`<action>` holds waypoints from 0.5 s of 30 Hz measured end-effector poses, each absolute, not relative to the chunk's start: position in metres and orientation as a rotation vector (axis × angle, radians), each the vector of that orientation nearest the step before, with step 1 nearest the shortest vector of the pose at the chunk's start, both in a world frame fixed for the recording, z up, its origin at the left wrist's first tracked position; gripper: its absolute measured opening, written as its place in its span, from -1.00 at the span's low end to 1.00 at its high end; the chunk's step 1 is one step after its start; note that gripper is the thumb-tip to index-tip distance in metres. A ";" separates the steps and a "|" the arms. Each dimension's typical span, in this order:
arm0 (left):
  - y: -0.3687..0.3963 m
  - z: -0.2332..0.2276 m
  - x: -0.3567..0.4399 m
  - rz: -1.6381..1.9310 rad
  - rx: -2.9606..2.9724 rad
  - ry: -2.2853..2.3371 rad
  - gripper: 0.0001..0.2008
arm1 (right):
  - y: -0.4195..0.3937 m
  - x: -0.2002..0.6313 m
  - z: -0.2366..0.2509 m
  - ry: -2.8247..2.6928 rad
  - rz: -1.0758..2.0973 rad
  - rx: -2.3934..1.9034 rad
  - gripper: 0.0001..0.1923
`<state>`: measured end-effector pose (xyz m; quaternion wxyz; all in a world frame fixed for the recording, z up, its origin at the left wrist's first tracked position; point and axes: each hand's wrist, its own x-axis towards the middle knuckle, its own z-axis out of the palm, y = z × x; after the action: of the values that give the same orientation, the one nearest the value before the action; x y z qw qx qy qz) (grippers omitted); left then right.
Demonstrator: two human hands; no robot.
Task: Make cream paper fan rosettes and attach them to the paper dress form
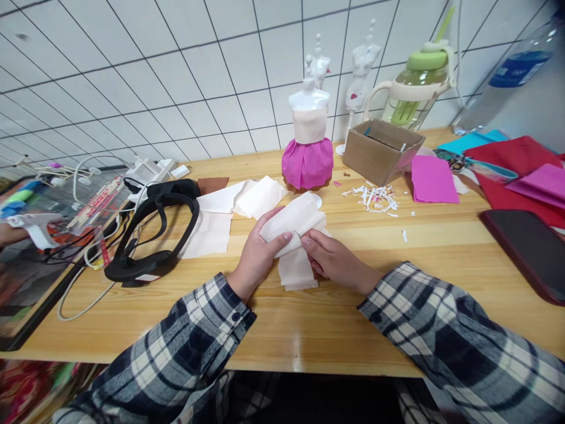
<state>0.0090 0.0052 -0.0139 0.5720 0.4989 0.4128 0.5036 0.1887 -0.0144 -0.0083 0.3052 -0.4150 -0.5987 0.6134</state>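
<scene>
Folded cream crepe paper (293, 215) is held above the table between my two hands. My left hand (265, 244) grips its left side, with the thumb pressed on top. At the right edge, my right hand (324, 253) is closed in a pinch on a thin, pin-like metallic piece (298, 235), too small to name surely. A loose cream strip (296, 271) hangs below the fold. Beyond my hands stands a small white dress form (309, 101) with a cream band round its chest and a pink pleated skirt (308, 164).
Cream sheets (207, 235) and a black headset strap (163, 262) lie to the left. White scraps (377, 197), a cardboard box (382, 152), pink paper (435, 179) and a phone (525, 250) are on the right. Another person's hand (11, 234) is near a white glue gun (37, 227).
</scene>
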 end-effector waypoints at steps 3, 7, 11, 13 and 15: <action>0.004 -0.014 0.009 1.165 1.193 0.985 -0.37 | -0.014 0.188 -0.009 -1.583 1.621 -1.109 -0.64; 0.004 -0.014 0.009 1.145 1.215 1.007 -0.38 | -0.013 0.188 -0.010 -1.625 1.538 -1.138 -0.64; 0.004 -0.014 0.009 1.156 1.208 1.008 -0.38 | -0.012 0.189 -0.011 -1.648 1.514 -1.147 -0.64; 0.004 -0.013 0.009 1.160 1.204 1.005 -0.38 | -0.012 0.189 -0.011 -1.651 1.520 -1.147 -0.63; 0.004 -0.013 0.010 1.162 1.191 0.994 -0.38 | -0.012 0.189 -0.011 -1.657 1.520 -1.152 -0.63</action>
<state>0.0098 0.0039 -0.0133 0.5661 0.5067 0.4226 0.4942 0.1889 -0.0123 -0.0109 0.3027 -0.4346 -0.6252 0.5733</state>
